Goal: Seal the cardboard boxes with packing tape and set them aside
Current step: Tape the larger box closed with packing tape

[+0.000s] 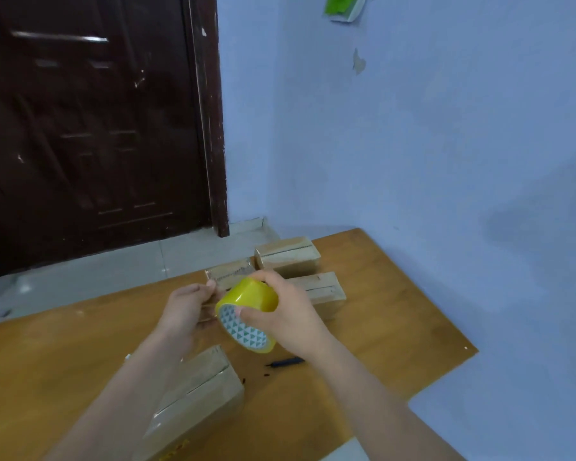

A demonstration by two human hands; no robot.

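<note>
The tape roll (247, 313) is held aloft in the curled grip of the right hand (281, 312), the left hand (188, 307) apparently pinching its free end, the nearest box (197, 397) lying below-left, long axis running away.

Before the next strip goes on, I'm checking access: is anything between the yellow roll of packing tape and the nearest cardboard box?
Nothing visible. The right hand holds the yellow tape roll above the nearest cardboard box; only the left forearm crosses it.
</note>
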